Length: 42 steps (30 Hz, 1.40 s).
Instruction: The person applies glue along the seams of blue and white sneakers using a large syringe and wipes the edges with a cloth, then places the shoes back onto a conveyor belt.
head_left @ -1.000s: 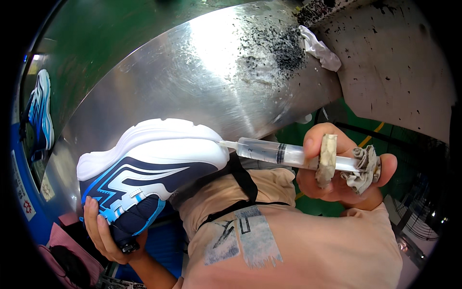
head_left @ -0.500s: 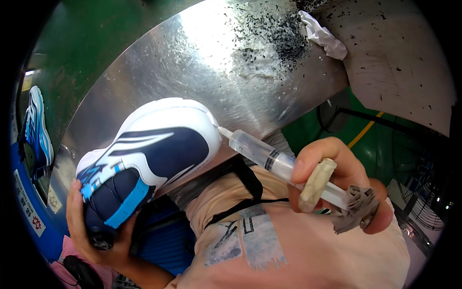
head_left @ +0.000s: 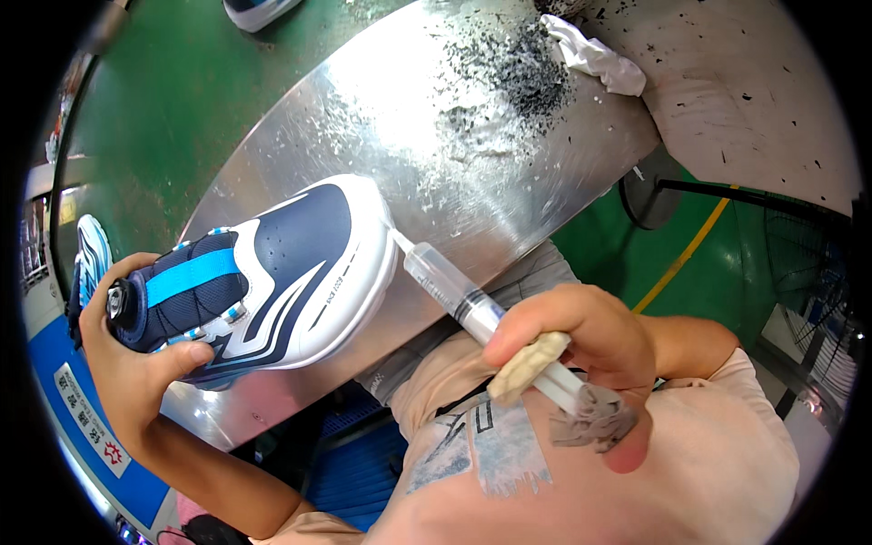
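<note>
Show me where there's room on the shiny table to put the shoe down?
The metal table is bare beyond the shoe, toward the green floor. It is messier at the far end: black specks, white crumbs and a white rag. The syringe crowds the near edge.

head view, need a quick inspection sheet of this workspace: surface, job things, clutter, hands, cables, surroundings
surface: shiny metal table, scratched, dusted with white residue and black specks toward the far end.
job's things: navy, white and blue shoe lying on its side at the near table edge; clear syringe with its tip at the shoe's toe.
clutter: crumpled white cloth at the far end.
grippers: left hand grips the shoe's heel end; right hand grips the syringe, with a pale wrap on the thumb.
cables: dark cable over the floor, right.
surroundings: green floor with a yellow line; another shoe far left.
</note>
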Each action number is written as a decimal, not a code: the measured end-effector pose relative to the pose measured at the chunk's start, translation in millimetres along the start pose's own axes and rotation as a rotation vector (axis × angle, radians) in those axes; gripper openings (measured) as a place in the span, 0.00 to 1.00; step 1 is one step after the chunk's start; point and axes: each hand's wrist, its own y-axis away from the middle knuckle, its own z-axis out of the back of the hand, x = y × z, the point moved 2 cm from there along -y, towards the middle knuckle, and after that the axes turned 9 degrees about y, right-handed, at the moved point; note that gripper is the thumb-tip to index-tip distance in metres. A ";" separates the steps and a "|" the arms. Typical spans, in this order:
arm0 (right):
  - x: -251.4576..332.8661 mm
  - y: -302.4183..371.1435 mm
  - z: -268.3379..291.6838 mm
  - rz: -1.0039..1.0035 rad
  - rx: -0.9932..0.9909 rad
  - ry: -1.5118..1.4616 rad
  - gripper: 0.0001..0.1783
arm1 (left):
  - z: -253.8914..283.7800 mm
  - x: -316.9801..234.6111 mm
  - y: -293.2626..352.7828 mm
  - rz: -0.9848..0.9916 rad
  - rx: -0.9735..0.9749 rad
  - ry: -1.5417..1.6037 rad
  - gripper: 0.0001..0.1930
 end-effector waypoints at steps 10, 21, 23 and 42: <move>-15.4 -17.0 41.5 0.095 -0.422 0.235 0.51 | -10.2 11.5 -1.6 -0.100 -0.013 -0.050 0.31; -98.0 -5.5 81.9 0.040 -0.316 1.112 0.39 | -26.7 99.9 40.1 -0.262 -0.719 0.203 0.31; -101.9 -6.6 80.2 0.123 -0.267 1.265 0.39 | -14.0 105.1 7.1 -0.247 -0.837 0.490 0.30; -80.7 60.0 123.1 0.208 -0.250 1.196 0.40 | -56.5 105.5 -100.6 -0.357 -0.780 -0.261 0.25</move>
